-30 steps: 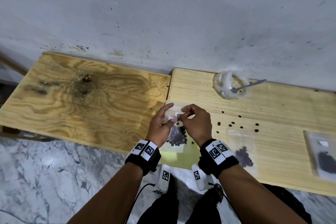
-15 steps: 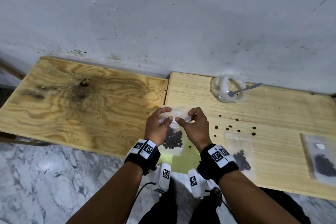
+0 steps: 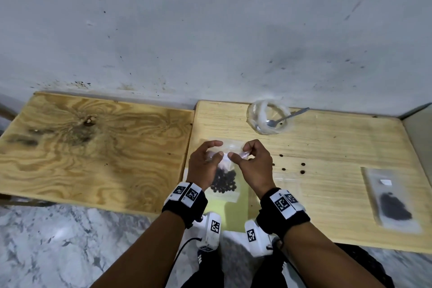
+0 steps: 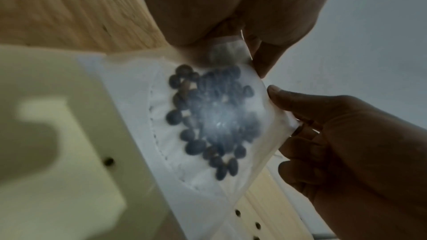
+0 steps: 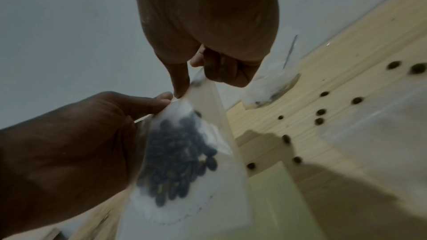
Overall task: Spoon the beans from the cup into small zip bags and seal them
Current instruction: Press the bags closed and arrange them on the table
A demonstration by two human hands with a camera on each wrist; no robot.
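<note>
A small clear zip bag with dark beans hangs upright over the table's front edge. Both hands pinch its top strip: my left hand at the left end, my right hand at the right end. The left wrist view shows the bag below the left hand's fingers, with the right thumb on its edge. In the right wrist view, the right fingers pinch the bag near the left thumb. At the back stands the clear plastic cup with the metal spoon in it.
Several loose beans lie on the light wooden table to the right of my hands. A filled bag lies at the far right, and another bag shows partly beside my right wrist. A darker plywood board adjoins on the left.
My two hands have drawn slightly apart along the top of the bag, which they still hold. The cup and spoon have not moved.
</note>
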